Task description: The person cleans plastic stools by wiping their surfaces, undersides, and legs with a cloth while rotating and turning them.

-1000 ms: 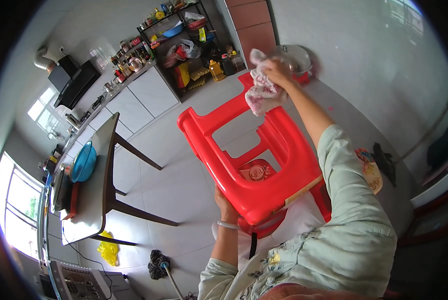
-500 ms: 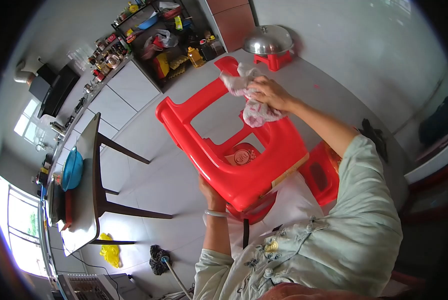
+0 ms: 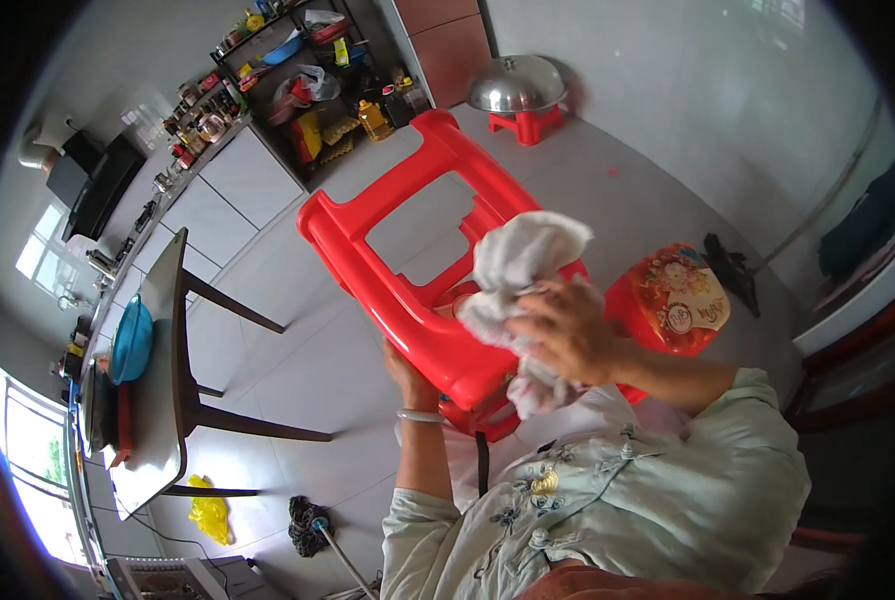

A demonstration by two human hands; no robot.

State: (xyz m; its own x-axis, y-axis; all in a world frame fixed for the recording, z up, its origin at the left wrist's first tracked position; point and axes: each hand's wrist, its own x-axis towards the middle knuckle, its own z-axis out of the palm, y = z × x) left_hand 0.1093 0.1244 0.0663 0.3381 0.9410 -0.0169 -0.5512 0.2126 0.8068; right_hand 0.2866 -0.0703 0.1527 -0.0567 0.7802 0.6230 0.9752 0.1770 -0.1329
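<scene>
A red plastic stool [image 3: 468, 365] lies tipped in front of me, its legs pointing away and an open frame facing up. My left hand [image 3: 408, 378] grips its near left edge, with the fingertips hidden behind the plastic. In my right hand [image 3: 566, 328] is a bunched white cloth [image 3: 528, 250] with faint pinkish marks. The fingers are closed around it, over the near right part of the stool. Part of the cloth hangs below the hand and covers that corner.
Another red stool [image 3: 673, 300] with a floral seat stands at the right. A dark-legged table [image 3: 173, 340] bearing a blue basin [image 3: 133, 340] is at the left. A mop [image 3: 310, 525] and yellow bag [image 3: 210, 510] lie on the floor. Farther back, a metal lid [image 3: 518, 85] rests on a small red stool.
My right hand has brought the cloth from the stool's far right leg back toward its near right corner. The floral seat at the right has come into view. My left hand keeps its hold.
</scene>
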